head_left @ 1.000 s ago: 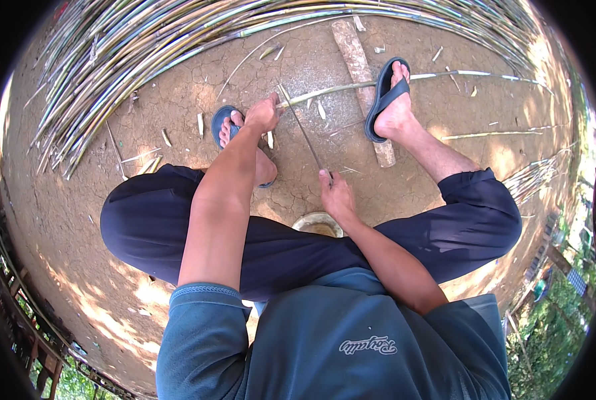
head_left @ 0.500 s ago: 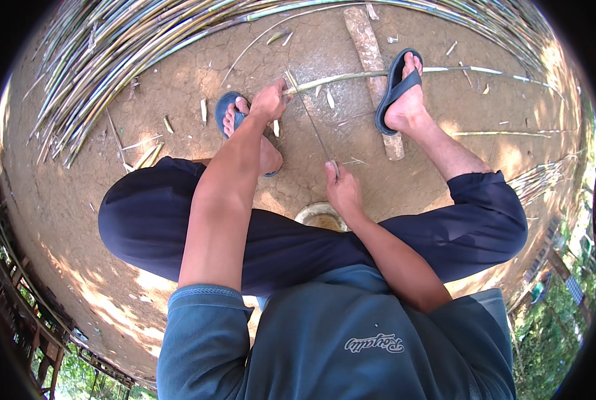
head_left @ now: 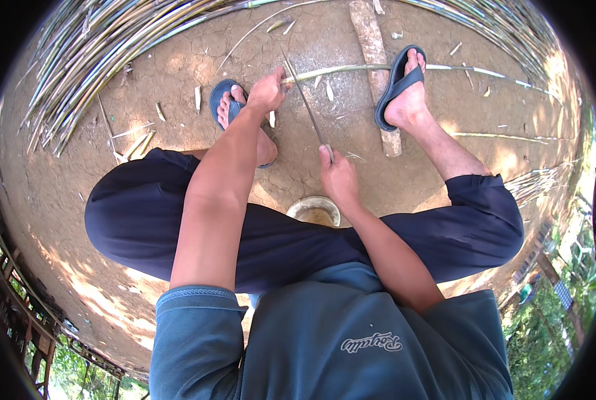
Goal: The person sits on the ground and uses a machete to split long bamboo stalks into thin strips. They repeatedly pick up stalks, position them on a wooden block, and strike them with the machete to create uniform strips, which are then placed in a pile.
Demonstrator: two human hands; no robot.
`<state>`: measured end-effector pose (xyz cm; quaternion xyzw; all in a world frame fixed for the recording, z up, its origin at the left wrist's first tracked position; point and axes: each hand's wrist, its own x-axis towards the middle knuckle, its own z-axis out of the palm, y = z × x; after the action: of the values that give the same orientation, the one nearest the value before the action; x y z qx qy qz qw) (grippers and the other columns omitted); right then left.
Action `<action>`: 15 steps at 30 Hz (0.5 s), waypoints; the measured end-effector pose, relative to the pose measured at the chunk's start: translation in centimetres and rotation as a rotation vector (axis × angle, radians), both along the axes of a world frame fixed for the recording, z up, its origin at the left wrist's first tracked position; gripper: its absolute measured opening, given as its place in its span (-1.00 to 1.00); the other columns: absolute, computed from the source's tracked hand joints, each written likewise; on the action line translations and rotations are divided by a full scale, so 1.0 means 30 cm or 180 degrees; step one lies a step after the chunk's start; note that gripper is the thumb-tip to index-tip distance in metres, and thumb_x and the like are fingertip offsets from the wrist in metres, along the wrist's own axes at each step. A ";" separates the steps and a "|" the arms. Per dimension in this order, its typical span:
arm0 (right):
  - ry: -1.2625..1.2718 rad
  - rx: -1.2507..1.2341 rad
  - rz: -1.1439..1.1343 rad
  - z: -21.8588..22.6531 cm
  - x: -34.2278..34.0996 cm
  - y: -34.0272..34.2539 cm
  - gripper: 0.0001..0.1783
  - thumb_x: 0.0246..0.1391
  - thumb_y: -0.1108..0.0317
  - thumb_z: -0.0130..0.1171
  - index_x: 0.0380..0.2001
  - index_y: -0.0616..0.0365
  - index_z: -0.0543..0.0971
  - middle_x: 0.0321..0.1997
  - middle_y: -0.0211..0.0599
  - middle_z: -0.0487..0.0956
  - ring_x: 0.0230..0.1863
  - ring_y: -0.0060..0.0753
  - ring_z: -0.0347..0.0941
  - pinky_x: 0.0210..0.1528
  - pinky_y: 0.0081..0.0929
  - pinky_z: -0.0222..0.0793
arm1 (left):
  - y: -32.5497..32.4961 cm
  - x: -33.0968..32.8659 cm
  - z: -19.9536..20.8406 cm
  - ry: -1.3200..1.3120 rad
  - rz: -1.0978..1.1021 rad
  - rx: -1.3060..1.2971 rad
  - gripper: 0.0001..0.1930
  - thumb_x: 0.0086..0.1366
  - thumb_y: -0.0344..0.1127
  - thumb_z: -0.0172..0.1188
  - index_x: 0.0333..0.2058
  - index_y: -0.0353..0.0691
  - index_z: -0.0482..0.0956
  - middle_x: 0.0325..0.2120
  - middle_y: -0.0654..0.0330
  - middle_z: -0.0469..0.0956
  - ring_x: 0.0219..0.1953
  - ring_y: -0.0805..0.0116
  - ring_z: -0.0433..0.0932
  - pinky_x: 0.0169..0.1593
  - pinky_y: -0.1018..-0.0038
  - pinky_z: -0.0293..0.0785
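My left hand (head_left: 266, 92) is closed round the near-left end of a long green-tan cane (head_left: 341, 69), possibly bamboo. Rightward the cane runs across a short log (head_left: 367, 37) and passes beneath the sandal (head_left: 394, 83) on my right foot. A long, thin-bladed knife (head_left: 306, 101) is gripped by its handle in my right hand (head_left: 340, 177). Its dark blade crosses the cane just right of my left fingers, with the tip pointing away from me. Whether the edge has bitten into the cane is too small to tell.
A big heap of long canes (head_left: 111, 57) arcs across the far left and far edge. Pale chips (head_left: 198, 99) lie scattered on the cracked earth. A round stool-like rim (head_left: 314, 208) shows between my legs. Another cane bundle (head_left: 541, 183) lies at the right.
My right hand has pushed the knife a little away from me, so more of the blade reaches past the cane. My left hand keeps its hold on the cane.
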<state>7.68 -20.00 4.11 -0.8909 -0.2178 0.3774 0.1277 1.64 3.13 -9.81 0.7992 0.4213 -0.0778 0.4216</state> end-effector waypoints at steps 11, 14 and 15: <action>-0.0036 0.0056 0.0103 0.013 0.017 0.012 -0.44 0.28 -0.08 -0.11 -0.15 0.25 0.57 -0.29 0.26 0.58 -0.16 0.34 0.49 -0.07 0.09 0.37 | 0.003 0.002 -0.013 -0.0101 0.0026 -0.0010 -0.65 0.29 -0.06 0.16 -0.11 -0.18 0.42 -0.28 -0.09 0.58 -0.14 -0.14 0.54 -0.10 0.07 0.41; 0.0067 0.0063 0.0048 -0.003 0.039 0.090 -0.45 0.28 -0.07 -0.11 -0.17 0.25 0.58 -0.28 0.28 0.58 -0.17 0.35 0.49 -0.07 0.09 0.38 | 0.000 -0.009 -0.012 -0.0115 0.0011 0.0000 -0.67 0.29 -0.08 0.17 -0.12 -0.17 0.43 -0.26 -0.09 0.59 -0.12 -0.13 0.54 -0.08 0.07 0.41; -0.0011 0.0115 0.0065 -0.009 0.034 0.075 -0.45 0.28 -0.07 -0.11 -0.18 0.25 0.58 -0.29 0.28 0.57 -0.17 0.36 0.50 -0.07 0.09 0.38 | 0.005 -0.007 -0.010 -0.0142 0.0007 0.0017 -0.67 0.29 -0.08 0.17 -0.12 -0.17 0.43 -0.25 -0.09 0.59 -0.12 -0.13 0.54 -0.08 0.07 0.41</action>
<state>8.69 -17.73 3.86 -0.8868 -0.2340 0.3732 0.1396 1.43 3.28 -10.11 0.8014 0.4128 -0.0583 0.4289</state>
